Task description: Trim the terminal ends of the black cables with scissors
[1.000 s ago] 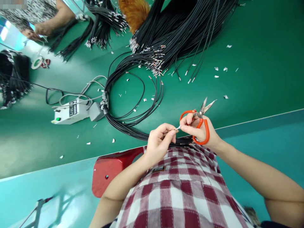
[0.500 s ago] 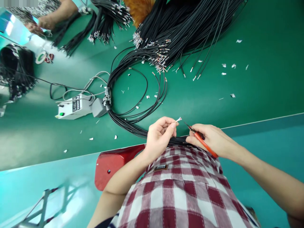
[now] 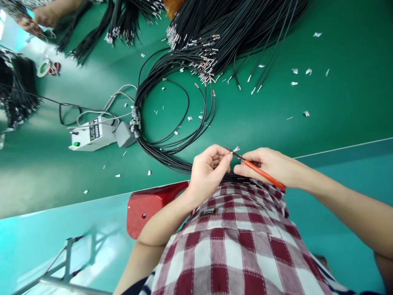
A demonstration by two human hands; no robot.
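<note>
The white control box point(image 3: 92, 135) on the green counter point(image 3: 337, 102) carries a dark label, but its writing is too small to read; a small tag on the checked shirt point(image 3: 233, 246) is likewise illegible. The left hand point(image 3: 207, 174) is closed, pinching the stripped wire end point(image 3: 236, 149) of a black cable between thumb and fingertips, just above the counter's near edge. The right hand point(image 3: 270, 166) is closed around the orange-handled scissors point(image 3: 254, 170), whose blade tips meet the wire end just beside the left fingertips. The cable runs down into a black cable bundle point(image 3: 172, 157) that loops across the counter and passes under both hands. Further back lies a large heap of cables with metal terminals point(image 3: 215, 45), and small white scraps point(image 3: 299, 73) are scattered about the counter. A grey cord point(image 3: 123, 92) curls from the box. A red stool point(image 3: 147, 205) shows below the counter edge. At the top left another person's hand point(image 3: 33, 20) rests by more cables, near a tape roll point(image 3: 43, 67).
</note>
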